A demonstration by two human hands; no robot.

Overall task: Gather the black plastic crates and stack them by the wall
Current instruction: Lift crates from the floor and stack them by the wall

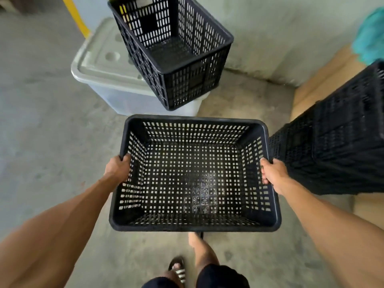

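I hold an empty black plastic crate [195, 121] level in front of me, above the concrete floor. My left hand [118, 168] grips its left rim and my right hand [273, 173] grips its right rim. A second black crate [187, 84], taller and empty, stands tilted on a grey lidded bin straight ahead. To the right, a stack of black crates [340, 146] stands close to the wall, its top cut off by the frame edge.
The grey plastic bin [97, 67] sits ahead on the left. A plastered wall [291, 34] runs behind. Brown cardboard [324, 80] lies on the floor under the right stack. A teal cloth [372, 36] shows at the upper right. My feet [178, 269] are below.
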